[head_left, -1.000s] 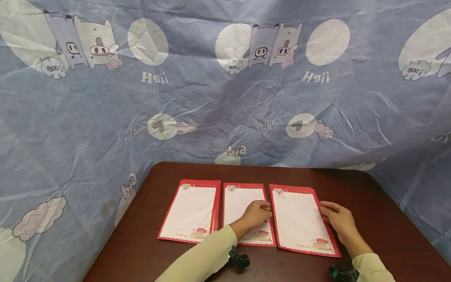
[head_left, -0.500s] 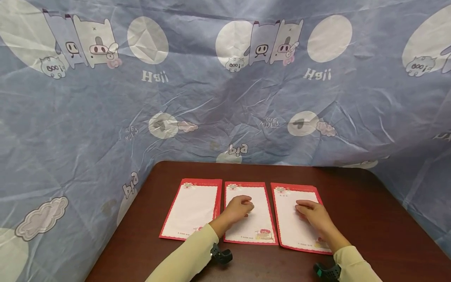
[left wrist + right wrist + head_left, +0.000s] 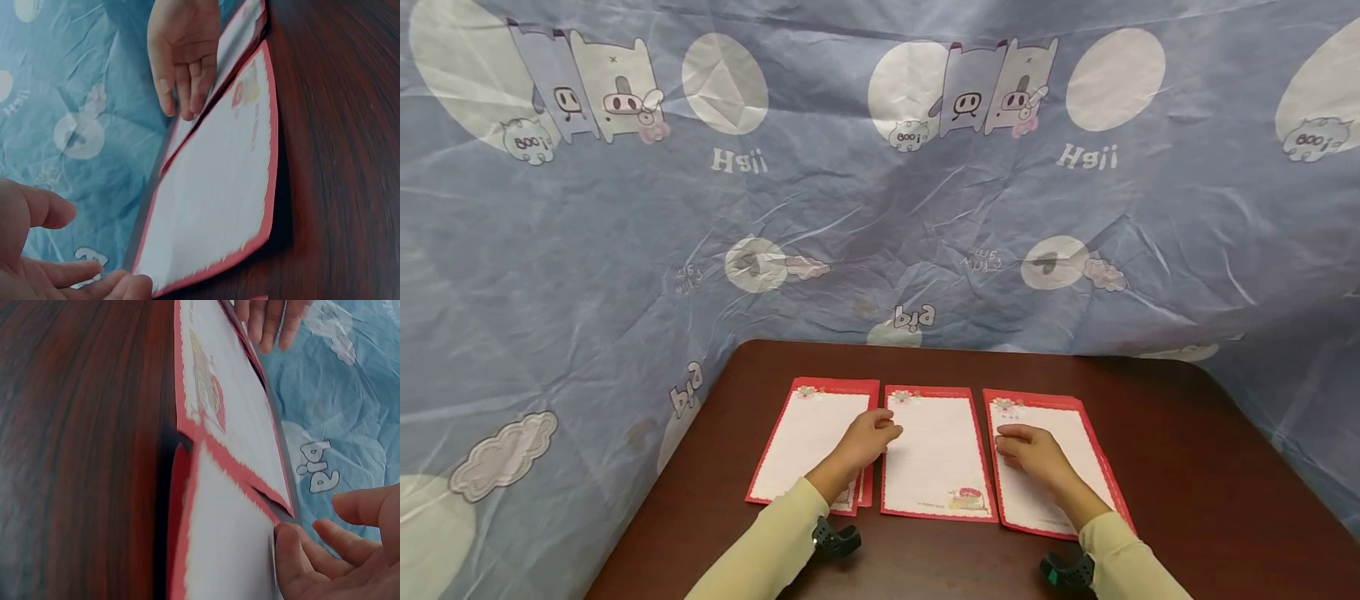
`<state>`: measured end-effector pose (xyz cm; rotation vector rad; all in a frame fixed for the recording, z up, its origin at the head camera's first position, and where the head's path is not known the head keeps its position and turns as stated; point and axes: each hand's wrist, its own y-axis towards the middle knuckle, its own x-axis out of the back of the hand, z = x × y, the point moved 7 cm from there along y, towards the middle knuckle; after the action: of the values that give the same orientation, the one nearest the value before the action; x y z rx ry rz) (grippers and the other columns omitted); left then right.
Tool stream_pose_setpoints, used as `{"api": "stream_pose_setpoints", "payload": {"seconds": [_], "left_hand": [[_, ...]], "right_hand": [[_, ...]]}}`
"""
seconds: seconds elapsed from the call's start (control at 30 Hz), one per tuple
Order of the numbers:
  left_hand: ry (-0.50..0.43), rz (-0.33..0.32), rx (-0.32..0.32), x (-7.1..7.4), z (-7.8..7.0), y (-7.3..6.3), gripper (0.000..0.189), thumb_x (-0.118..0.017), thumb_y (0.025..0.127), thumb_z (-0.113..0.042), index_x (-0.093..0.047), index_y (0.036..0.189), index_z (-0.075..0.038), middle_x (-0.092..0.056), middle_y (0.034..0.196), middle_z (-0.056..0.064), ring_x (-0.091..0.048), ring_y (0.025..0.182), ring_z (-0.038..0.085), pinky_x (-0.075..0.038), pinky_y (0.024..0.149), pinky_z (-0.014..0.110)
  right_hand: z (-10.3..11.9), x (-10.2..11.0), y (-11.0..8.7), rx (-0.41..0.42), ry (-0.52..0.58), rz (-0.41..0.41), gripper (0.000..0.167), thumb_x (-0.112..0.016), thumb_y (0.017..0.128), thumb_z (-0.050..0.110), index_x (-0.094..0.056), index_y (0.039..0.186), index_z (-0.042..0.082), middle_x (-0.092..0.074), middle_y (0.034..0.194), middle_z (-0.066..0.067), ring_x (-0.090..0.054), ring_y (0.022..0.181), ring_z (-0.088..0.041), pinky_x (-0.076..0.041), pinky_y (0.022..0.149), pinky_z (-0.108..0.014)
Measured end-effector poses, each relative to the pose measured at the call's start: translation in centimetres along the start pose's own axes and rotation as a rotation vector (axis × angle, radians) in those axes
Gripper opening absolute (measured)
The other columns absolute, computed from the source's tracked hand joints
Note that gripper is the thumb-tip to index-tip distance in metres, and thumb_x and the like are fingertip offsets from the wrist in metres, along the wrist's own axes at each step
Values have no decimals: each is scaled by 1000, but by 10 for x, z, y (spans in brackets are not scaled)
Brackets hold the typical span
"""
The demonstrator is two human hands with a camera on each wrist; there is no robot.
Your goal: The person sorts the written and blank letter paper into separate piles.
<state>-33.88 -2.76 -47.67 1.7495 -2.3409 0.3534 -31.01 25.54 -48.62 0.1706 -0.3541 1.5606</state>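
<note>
Three red-bordered letter papers lie side by side: a left pile (image 3: 805,433), a middle sheet (image 3: 934,467) and a right pile (image 3: 1075,433). My left hand (image 3: 861,437) is over the boundary between the left pile and the middle sheet, fingers loosely bent. In the left wrist view that hand (image 3: 69,262) has its thumb apart from the fingers, fingertips close to the paper's edge. Above the left part of the right pile is my right hand (image 3: 1033,454). The right wrist view shows this hand (image 3: 337,550) with relaxed fingers by a paper edge; contact is unclear.
The papers lie on a dark brown wooden table (image 3: 1165,450). Behind it hangs a blue cloth (image 3: 820,208) with cartoon prints. Each wrist wears a dark strap, such as the left strap (image 3: 837,540).
My left hand has moved left across the middle sheet, from its right edge to its left edge. My right hand has moved left from the right pile's outer edge to above its left part.
</note>
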Motion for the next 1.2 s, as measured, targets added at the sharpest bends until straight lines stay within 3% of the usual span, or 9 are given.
{"api": "stream_pose_setpoints", "payload": {"seconds": [0.2, 0.47, 0.63, 0.8, 0.93, 1.2], "left_hand": [[-4, 4, 54, 12, 4, -6, 58, -64, 100, -21, -45, 143, 13, -56, 135, 26, -62, 118, 35, -52, 97, 48], [-43, 12, 85, 9, 12, -5, 59, -62, 100, -17, -40, 144, 16, -59, 132, 27, -66, 110, 34, -54, 93, 46], [-89, -48, 64, 11, 14, -3, 51, -59, 100, -8, -45, 141, 17, -64, 123, 24, -68, 100, 29, -57, 88, 42], [-199, -110, 34, 10, 18, -2, 45, -59, 96, 5, -48, 138, 18, -61, 119, 24, -66, 98, 26, -59, 80, 37], [-255, -124, 38, 8, 20, -2, 47, -62, 94, 8, -49, 138, 17, -60, 116, 23, -65, 91, 22, -60, 76, 34], [-274, -148, 62, 13, 20, -3, 45, -67, 87, 11, -58, 131, 14, -62, 106, 18, -62, 81, 15, -60, 74, 34]], "right_hand": [[5, -11, 3, -17, 4, 31, 41, -58, 102, 9, -54, 134, -16, -62, 127, -30, -67, 110, -34, -56, 89, -40], [8, -19, 6, -56, 1, 73, 45, -59, 103, 16, -52, 136, -15, -58, 133, -32, -65, 115, -37, -56, 90, -41], [6, -19, 7, -86, 8, 64, 48, -61, 102, 18, -53, 137, -13, -62, 129, -28, -66, 113, -33, -57, 89, -38], [5, -19, 7, -108, 7, 52, 53, -65, 99, 20, -50, 141, -9, -67, 122, -22, -67, 105, -24, -56, 87, -36], [6, -19, 6, -95, 41, 30, 52, -64, 99, 16, -49, 142, -9, -67, 120, -20, -66, 98, -18, -57, 84, -33], [6, -22, 8, -62, 140, -18, 50, -67, 96, 6, -50, 140, -10, -67, 110, -13, -64, 84, -10, -55, 70, -25]]}}
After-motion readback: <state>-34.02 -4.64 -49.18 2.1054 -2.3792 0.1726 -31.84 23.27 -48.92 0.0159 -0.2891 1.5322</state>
